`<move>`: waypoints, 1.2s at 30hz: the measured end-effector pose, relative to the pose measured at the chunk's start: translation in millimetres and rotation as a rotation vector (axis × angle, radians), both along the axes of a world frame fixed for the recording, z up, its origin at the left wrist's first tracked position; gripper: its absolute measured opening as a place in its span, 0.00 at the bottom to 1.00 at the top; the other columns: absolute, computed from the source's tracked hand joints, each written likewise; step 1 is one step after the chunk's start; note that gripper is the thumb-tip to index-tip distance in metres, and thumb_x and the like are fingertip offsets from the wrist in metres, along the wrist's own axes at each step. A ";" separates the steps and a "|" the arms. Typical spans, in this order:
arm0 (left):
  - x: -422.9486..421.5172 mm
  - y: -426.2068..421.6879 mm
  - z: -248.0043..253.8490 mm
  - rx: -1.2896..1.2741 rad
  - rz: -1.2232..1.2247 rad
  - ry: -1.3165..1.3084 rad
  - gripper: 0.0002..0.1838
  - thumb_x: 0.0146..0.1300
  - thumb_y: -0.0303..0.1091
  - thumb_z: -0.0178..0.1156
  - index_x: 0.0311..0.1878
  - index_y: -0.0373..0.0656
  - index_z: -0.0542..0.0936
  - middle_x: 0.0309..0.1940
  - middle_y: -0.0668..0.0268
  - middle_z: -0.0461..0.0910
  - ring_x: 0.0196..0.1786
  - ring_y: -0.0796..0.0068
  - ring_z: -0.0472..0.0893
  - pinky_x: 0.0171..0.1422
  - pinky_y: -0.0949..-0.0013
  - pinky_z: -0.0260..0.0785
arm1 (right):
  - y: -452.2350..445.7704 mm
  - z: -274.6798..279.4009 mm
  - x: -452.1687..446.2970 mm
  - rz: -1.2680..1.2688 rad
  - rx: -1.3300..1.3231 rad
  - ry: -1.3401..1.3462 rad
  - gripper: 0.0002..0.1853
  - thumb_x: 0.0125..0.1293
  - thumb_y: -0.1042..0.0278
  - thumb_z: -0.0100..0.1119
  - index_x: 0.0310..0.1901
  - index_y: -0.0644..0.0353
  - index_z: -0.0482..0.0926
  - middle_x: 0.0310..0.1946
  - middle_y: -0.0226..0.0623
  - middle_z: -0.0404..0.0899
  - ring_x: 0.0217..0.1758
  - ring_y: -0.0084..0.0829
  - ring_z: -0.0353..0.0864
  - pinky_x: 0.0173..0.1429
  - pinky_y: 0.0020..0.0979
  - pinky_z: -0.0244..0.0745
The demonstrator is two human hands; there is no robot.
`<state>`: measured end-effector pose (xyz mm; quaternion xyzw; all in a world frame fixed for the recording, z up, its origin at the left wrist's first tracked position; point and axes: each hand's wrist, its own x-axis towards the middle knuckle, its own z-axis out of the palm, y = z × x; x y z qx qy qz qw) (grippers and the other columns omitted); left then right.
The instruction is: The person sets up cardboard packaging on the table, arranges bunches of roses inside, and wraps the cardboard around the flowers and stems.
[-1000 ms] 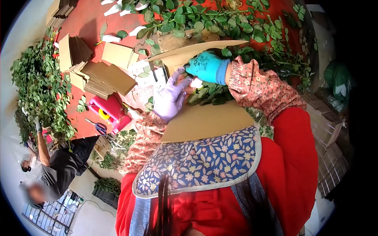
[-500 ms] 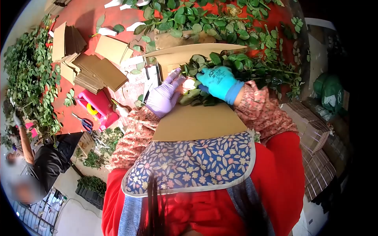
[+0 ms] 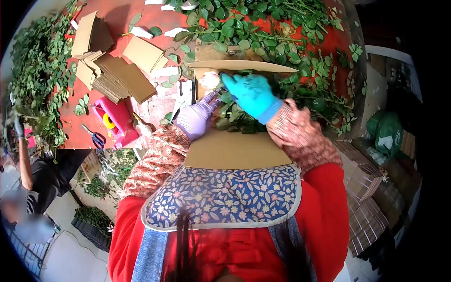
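Note:
Under both hands lies an opened cardboard sheet, its near flap against the apron and its far flap raised. A pale pink rose rests at the sheet's left end, with leafy stems running right. My left hand, in a lilac glove, is beside the leaves just below the rose; whatever its fingertips hold is hidden. My right hand, in a turquoise glove, reaches over the stems with its fingers closed near the rose's right side; I cannot make out what it grips.
Stacked cardboard pieces, a pink tape dispenser and scissors are on the red table. More rose stems lie at the back. A co-worker is at the far left beside piled foliage.
The rose shows farther up and left, near the raised flap. My right hand first drew back rightward, then came left again beside the rose. My left hand has shifted slightly down.

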<state>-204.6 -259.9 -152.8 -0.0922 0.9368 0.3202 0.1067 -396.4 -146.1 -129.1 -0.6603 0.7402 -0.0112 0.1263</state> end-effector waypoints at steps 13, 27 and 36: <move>-2.0 1.0 7.3 0.066 0.066 0.064 0.24 0.57 0.28 0.59 0.59 0.49 0.78 0.66 0.62 0.73 0.36 0.57 0.85 0.41 0.61 0.79 | 3.2 -53.3 0.6 0.104 0.038 0.097 0.23 0.69 0.67 0.48 0.65 0.61 0.65 0.36 0.42 0.79 0.28 0.41 0.82 0.24 0.45 0.75; -27.6 -7.8 4.8 0.097 0.170 0.049 0.15 0.61 0.29 0.61 0.53 0.50 0.80 0.63 0.61 0.75 0.35 0.56 0.84 0.40 0.60 0.77 | 9.1 -57.9 -2.8 -0.058 -0.085 -0.189 0.23 0.68 0.66 0.48 0.64 0.58 0.68 0.46 0.45 0.79 0.39 0.43 0.83 0.39 0.43 0.79; -24.6 -2.9 11.0 0.165 0.193 0.265 0.08 0.64 0.31 0.61 0.45 0.47 0.81 0.29 0.60 0.81 0.31 0.56 0.82 0.35 0.57 0.73 | 69.8 -50.8 3.0 -0.050 -0.083 -0.239 0.21 0.68 0.63 0.57 0.62 0.55 0.75 0.58 0.42 0.78 0.59 0.42 0.78 0.64 0.41 0.73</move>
